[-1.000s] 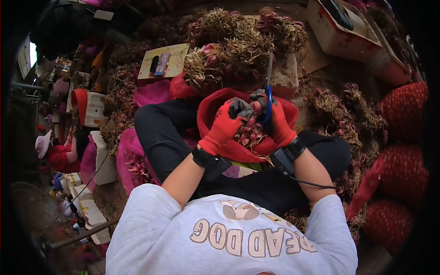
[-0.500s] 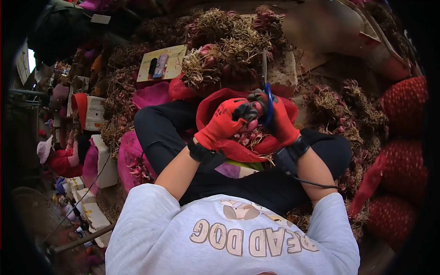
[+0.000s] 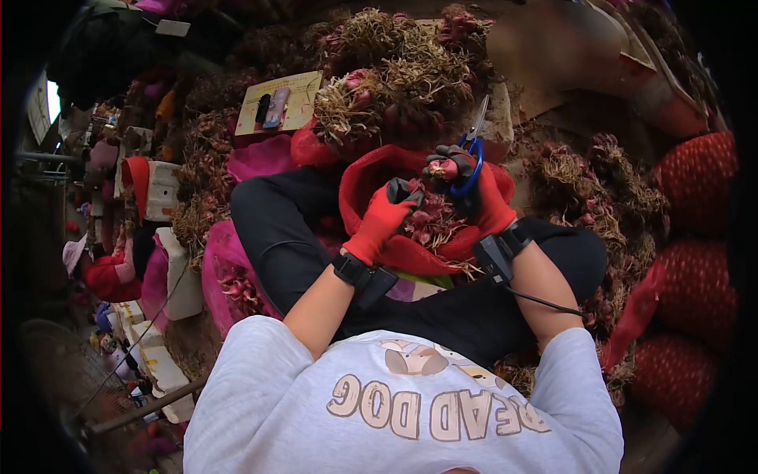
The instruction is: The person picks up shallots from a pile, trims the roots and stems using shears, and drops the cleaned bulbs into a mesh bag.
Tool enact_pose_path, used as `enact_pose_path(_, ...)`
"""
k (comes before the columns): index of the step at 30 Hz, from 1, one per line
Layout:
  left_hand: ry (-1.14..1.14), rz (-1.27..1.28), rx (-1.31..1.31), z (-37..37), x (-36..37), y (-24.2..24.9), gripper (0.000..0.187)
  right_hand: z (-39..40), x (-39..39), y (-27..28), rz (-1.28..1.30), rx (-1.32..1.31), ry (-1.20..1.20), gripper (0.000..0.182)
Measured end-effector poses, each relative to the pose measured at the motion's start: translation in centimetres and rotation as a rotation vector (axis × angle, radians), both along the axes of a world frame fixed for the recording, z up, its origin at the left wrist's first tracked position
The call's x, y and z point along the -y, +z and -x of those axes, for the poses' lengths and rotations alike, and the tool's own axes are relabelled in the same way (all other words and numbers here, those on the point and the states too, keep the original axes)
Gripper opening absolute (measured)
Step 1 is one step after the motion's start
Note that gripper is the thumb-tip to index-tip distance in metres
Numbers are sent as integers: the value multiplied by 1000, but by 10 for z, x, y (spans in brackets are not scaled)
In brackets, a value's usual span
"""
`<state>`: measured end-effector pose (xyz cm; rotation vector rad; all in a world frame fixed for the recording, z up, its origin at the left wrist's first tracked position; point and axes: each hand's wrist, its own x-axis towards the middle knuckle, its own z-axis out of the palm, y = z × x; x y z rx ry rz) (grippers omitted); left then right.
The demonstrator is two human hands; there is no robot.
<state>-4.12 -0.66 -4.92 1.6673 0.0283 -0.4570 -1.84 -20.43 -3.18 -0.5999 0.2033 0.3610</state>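
My right hand [image 3: 483, 189], in a red glove with dark palm and fingers, is wrapped round blue-handled scissors [image 3: 469, 170] whose blades point up and away. A pinkish shallot [image 3: 444, 169] sits in its curled fingers. My left hand [image 3: 384, 217], gloved alike, has its fingers closed at the left side of a heap of shallots [image 3: 433, 220]; whatever they hold is hidden. That heap lies in an open red mesh bag [image 3: 354, 188] between my legs, below both hands.
Dried bunches of shallots [image 3: 418, 75] are piled ahead, with more bunches [image 3: 604, 186] at right. A yellowish box [image 3: 296, 91] carries a phone [image 3: 276, 107]. Full red mesh sacks [image 3: 695, 284] line the right edge. Another person [image 3: 110, 272] sits far left.
My hands have moved apart, the left one down and leftward to the heap. The scissors have tilted to the right, and a shallot now shows in my right fingers.
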Motion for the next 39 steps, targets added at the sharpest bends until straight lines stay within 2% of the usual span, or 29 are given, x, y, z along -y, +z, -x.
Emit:
enact_pose_path(2,51,-86,240,8,13,18,39,1,6,-16,84,25,34,24)
enact_pose_path(3,74,-130,362,9,19,30,47,1,8,-20,43,46,85,22)
enact_pose_path(5,-105,-295,522,10,17,46,62,8,4,-11,152,183,129,22)
enact_pose_path(7,-262,-303,533,4,15,43,70,11,2,-11,252,244,142,22)
enact_pose_path(9,-249,-252,690,8,19,47,65,10,6,-21,382,278,111,22)
enact_pose_path(11,-207,-176,724,5,26,49,55,10,13,-26,592,413,70,22)
enact_pose_path(13,-126,-87,627,0,31,47,42,15,14,-19,601,362,88,22)
enact_pose_path(15,-28,97,298,2,35,51,41,15,15,-3,372,92,150,22)
enact_pose_path(16,19,188,137,1,36,53,40,13,18,3,401,38,159,22)
enact_pose_path(18,71,-4,242,-4,34,45,35,10,25,12,459,-71,169,23)
enact_pose_path(19,96,-99,291,-6,34,42,33,12,25,8,393,-27,184,25)
enact_pose_path(21,-44,-375,539,-3,31,53,27,17,22,2,263,60,219,29)
enact_pose_path(22,-116,-514,663,-1,31,60,25,20,21,5,284,63,211,31)
enact_pose_path(25,-63,4,273,5,30,54,25,26,19,9,301,36,223,37)
enact_pose_path(28,106,361,25,10,23,45,25,22,19,6,229,92,238,37)
enact_pose_path(31,234,450,15,19,37,47,28,27,11,22,302,211,195,37)
enact_pose_path(34,-12,393,-20,14,28,49,31,27,6,17,463,360,132,38)
enact_pose_path(37,-89,240,-97,13,19,51,33,29,15,13,321,171,222,32)
enact_pose_path(38,-53,411,-137,12,16,43,32,29,16,9,278,125,238,31)
enact_pose_path(39,-18,581,-171,8,13,40,31,30,14,13,578,288,200,35)
